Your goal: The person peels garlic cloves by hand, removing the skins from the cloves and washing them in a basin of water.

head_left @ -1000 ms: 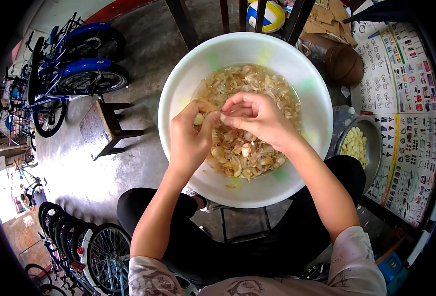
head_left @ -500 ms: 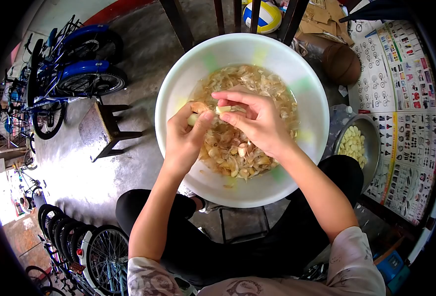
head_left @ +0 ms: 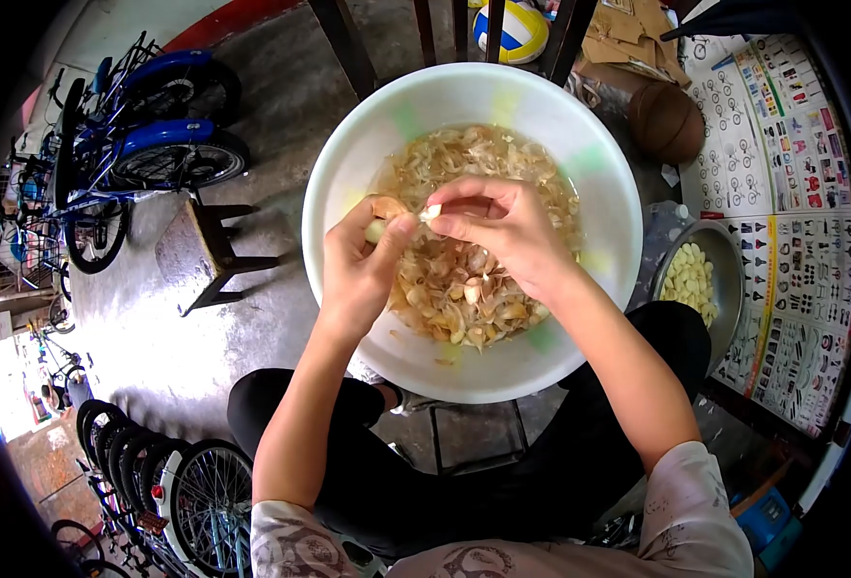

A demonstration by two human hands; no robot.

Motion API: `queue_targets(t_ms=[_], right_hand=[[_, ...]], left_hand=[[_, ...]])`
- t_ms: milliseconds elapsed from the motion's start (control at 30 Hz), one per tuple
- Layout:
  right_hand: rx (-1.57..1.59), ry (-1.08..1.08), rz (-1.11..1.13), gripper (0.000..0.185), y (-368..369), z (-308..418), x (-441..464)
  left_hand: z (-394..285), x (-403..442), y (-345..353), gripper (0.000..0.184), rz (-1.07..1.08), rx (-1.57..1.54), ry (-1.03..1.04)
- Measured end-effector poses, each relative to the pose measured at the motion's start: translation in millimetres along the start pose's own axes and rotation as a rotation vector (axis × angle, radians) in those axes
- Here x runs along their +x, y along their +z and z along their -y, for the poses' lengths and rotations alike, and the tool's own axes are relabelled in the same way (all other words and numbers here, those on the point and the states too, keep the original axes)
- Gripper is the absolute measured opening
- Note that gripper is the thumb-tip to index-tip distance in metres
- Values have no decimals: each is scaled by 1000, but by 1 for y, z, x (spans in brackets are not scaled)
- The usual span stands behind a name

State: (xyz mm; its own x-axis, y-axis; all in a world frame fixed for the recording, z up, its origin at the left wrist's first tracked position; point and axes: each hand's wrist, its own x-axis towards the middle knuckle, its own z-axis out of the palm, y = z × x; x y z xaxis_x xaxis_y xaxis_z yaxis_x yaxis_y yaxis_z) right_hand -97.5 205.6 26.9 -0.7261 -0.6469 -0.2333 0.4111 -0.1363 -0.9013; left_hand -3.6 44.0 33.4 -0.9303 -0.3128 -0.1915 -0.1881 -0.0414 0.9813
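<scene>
A big white basin [head_left: 348,144] holds water with many garlic skins and cloves [head_left: 474,299]. Over its left half my left hand [head_left: 363,255] is closed on garlic, a pale clove [head_left: 375,230] and a brownish skin [head_left: 388,206] showing between the fingers. Just right of it, my right hand [head_left: 503,226] pinches a small whitish garlic clove [head_left: 432,211] between thumb and fingertips. The two hands nearly touch. Peeled cloves [head_left: 690,281] lie in a metal bowl [head_left: 731,289] to the right of the basin.
A wooden stool [head_left: 204,252] and blue bicycles [head_left: 170,144] are at the left, more bicycles [head_left: 209,491] at the lower left. Dark bars [head_left: 425,34], a volleyball [head_left: 512,34] and a basketball [head_left: 666,122] lie beyond the basin. A printed sheet [head_left: 772,231] is at the right.
The hands came slightly apart and moved a little left. The clove in my right hand now shows at the fingertips, and skin stands out above my left fingers.
</scene>
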Motion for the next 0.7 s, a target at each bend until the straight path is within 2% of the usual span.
queue_targets(t_ms=[133,300,433,567,667,700], right_hand=[[22,-32,0,21,-3,-6,2],[278,-35,-45,20,-14,-11,9],[304,-90,9,21,-22,-8,11],[370,-19,-16,23,-17,-1,10],[294,6,-35,21,-20,-1,14],[358,0,-21,20,-21,-2,15]], left_hand=[[2,2,-4,16,39,1,3],[-4,2,-3,17,24,-44,-45],[5,7,-10,20,-8,-34,-51],[1,10,-7,22,-31,-29,-76],[1,14,-6,23,-64,24,-85],[-1,16,-6,23,-82,118,-61]])
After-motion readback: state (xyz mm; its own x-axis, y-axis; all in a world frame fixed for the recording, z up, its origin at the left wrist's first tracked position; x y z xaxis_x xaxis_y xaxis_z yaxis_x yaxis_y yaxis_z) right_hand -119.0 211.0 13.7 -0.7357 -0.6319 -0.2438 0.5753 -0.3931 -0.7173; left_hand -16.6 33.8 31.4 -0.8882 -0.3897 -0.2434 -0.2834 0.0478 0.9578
